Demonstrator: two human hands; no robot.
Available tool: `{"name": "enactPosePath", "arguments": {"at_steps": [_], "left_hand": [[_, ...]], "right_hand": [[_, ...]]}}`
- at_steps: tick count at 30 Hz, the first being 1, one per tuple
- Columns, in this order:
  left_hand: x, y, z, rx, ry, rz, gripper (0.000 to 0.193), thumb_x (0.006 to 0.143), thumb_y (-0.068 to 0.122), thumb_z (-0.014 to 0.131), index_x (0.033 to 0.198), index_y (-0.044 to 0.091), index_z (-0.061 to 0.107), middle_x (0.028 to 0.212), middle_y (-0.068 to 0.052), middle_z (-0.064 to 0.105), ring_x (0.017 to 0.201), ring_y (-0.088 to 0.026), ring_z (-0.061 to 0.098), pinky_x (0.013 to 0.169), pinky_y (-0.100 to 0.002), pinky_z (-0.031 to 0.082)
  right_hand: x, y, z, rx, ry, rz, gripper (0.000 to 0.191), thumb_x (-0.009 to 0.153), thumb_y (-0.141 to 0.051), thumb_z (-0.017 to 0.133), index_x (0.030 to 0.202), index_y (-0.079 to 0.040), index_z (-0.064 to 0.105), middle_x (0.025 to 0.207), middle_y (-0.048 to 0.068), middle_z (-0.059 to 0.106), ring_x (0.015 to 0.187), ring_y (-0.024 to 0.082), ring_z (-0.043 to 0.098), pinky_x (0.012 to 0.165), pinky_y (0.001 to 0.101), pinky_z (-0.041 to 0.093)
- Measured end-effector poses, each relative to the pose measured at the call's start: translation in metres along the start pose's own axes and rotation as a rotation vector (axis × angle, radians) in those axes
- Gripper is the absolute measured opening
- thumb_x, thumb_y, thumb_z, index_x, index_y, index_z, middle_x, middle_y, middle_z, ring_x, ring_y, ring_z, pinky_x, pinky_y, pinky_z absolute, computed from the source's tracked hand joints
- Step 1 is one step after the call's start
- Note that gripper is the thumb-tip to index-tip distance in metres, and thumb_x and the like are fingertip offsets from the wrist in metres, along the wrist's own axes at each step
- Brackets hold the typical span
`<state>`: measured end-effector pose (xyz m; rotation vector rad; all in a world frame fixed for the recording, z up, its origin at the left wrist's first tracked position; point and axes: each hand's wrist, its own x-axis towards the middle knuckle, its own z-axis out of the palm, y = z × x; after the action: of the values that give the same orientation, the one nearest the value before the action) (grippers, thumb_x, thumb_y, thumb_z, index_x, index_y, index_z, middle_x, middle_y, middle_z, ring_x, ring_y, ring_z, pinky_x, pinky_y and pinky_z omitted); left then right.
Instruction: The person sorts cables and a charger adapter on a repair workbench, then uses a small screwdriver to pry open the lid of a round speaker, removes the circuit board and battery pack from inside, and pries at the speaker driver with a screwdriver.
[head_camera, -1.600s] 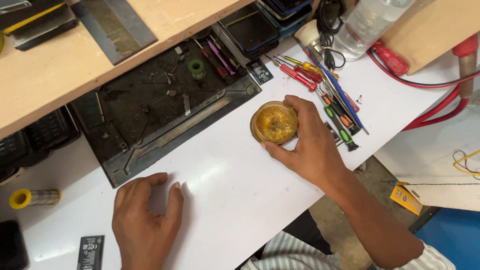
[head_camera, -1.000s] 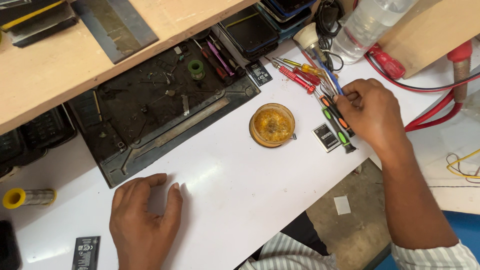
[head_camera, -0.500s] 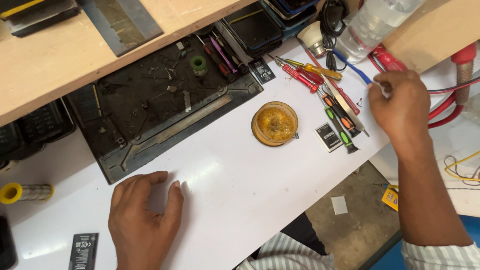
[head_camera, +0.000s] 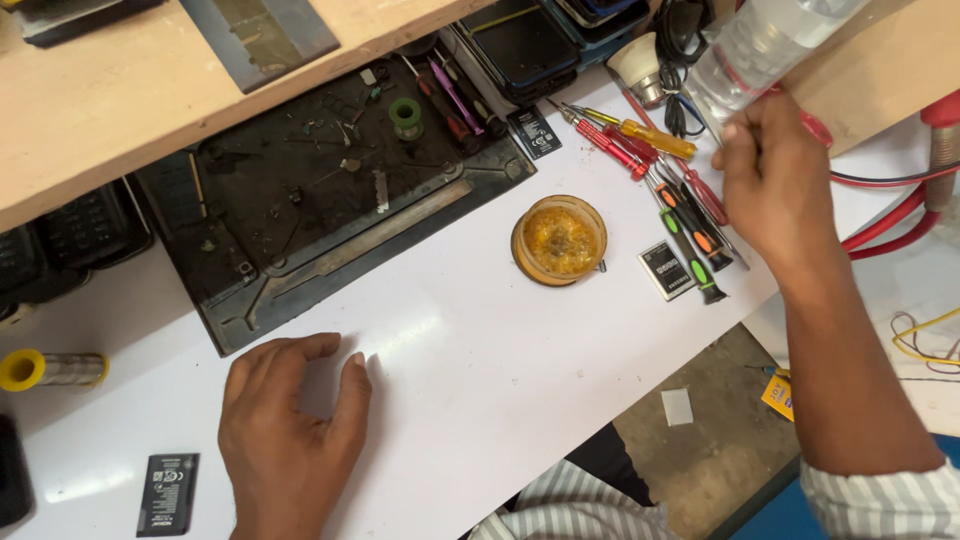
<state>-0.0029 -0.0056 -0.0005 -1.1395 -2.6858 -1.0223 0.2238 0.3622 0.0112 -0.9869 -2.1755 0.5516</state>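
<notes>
My left hand (head_camera: 290, 430) lies flat on the white table (head_camera: 470, 370), fingers slightly apart, holding nothing. My right hand (head_camera: 775, 190) is raised at the far right, just below a clear plastic bottle (head_camera: 770, 40). Its fingers are pinched on what looks like a thin metal tool (head_camera: 705, 115). A round open tin of amber paste (head_camera: 558, 240) stands on the table between the hands. Beside it lie several red, yellow and black-handled screwdrivers (head_camera: 690, 215) and a small flat battery (head_camera: 665, 270).
A black work mat (head_camera: 330, 200) with small parts and a green spool (head_camera: 405, 115) sits under a wooden shelf (head_camera: 120, 90). Stacked phones (head_camera: 520, 45) are behind it. Red cables (head_camera: 890, 230) run at the right. A yellow-ended spool (head_camera: 40, 370) and another battery (head_camera: 165, 490) lie at the left.
My right hand let go of the amber tin, passed over the screwdrivers and rose toward the bottle, fingers pinched. The left hand stayed flat on the table.
</notes>
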Motion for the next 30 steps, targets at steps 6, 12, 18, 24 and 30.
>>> {"name": "enactPosePath", "arguments": {"at_steps": [6,12,18,24,30], "left_hand": [[0.000,0.001,-0.001,0.018,-0.005,-0.022,0.022,0.081,0.019,0.079,0.096,0.004,0.076,0.096,-0.010,0.075,0.106,-0.027,0.065,0.082,-0.039,0.054],[0.001,-0.001,-0.005,0.018,-0.006,-0.024,0.022,0.082,0.020,0.078,0.096,0.003,0.076,0.096,-0.010,0.075,0.105,-0.026,0.064,0.080,-0.039,0.054],[-0.001,-0.002,-0.007,-0.040,-0.028,-0.061,0.022,0.082,0.021,0.077,0.096,0.004,0.076,0.099,-0.010,0.074,0.104,-0.025,0.064,0.070,-0.035,0.054],[-0.002,-0.002,-0.004,-0.024,-0.002,0.017,0.023,0.081,0.020,0.078,0.096,0.003,0.076,0.099,-0.010,0.075,0.103,-0.026,0.064,0.080,-0.038,0.054],[0.001,-0.002,-0.006,-0.022,-0.001,0.000,0.021,0.082,0.019,0.078,0.094,0.002,0.076,0.095,-0.010,0.075,0.102,-0.026,0.066,0.081,-0.040,0.054]], "right_hand": [[0.044,-0.002,0.031,-0.389,-0.186,-0.311,0.027,0.091,-0.024,0.080,0.100,0.000,0.072,0.088,0.021,0.068,0.074,0.037,0.066,0.067,0.0480,0.052],[0.076,-0.008,0.036,-0.445,-0.473,-0.126,0.032,0.085,-0.032,0.078,0.100,-0.004,0.075,0.085,0.021,0.070,0.082,0.038,0.069,0.080,0.0491,0.054],[0.075,-0.006,0.005,-0.517,-0.329,-0.435,0.044,0.083,-0.029,0.075,0.109,0.005,0.069,0.101,0.026,0.070,0.085,0.043,0.068,0.073,0.0502,0.053],[0.058,-0.010,0.006,-0.466,-0.335,-0.149,0.045,0.095,-0.027,0.064,0.128,0.004,0.060,0.086,0.026,0.069,0.078,0.044,0.068,0.075,0.0524,0.053],[0.064,-0.020,0.036,-0.591,-0.478,-0.275,0.038,0.093,-0.037,0.071,0.111,-0.004,0.073,0.083,0.023,0.071,0.079,0.042,0.069,0.074,0.0521,0.054]]}}
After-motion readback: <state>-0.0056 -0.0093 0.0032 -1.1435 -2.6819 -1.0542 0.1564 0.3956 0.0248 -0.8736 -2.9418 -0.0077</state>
